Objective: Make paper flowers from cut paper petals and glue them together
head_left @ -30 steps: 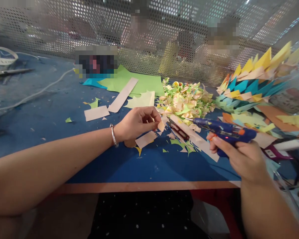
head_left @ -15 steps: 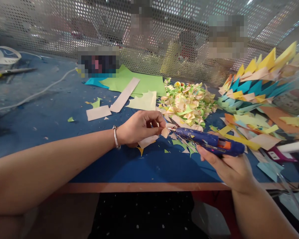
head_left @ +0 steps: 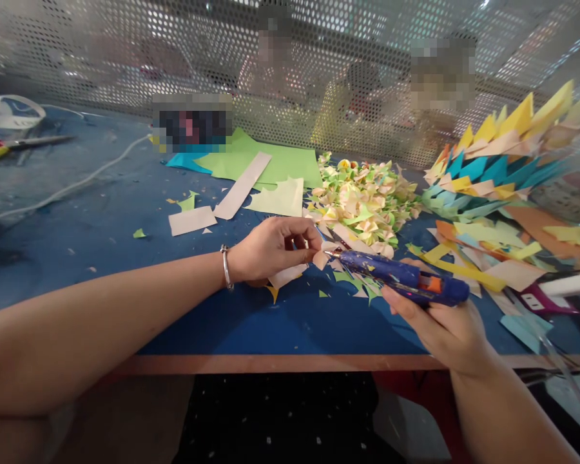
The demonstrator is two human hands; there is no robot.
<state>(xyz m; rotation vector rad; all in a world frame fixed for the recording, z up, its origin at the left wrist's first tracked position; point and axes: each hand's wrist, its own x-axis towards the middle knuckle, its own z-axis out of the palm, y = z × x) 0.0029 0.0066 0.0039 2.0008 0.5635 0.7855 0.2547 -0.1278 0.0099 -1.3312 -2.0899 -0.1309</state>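
Observation:
Between the thumb and fingertips of my left hand is a small peach paper piece. My right hand grips a blue hot glue gun from below, its body tilted slightly. The metal nozzle points left and meets or nearly meets the paper piece; exact contact is too small to tell. Beneath my left hand lies a pale paper rectangle, partly covered. Just behind the nozzle, a heap of small folded paper pieces in peach and green rests on the blue table.
Green paper sheets and a pale strip lie at the back. Layered paper points rise at the right, above scattered scraps. Scissors and a white cable are at left. A perforated metal screen stands behind.
The glue gun has tipped slightly, its rear end shifting a little left, and its orange trigger area looks less exposed. My left hand keeps its pinch on the paper piece.

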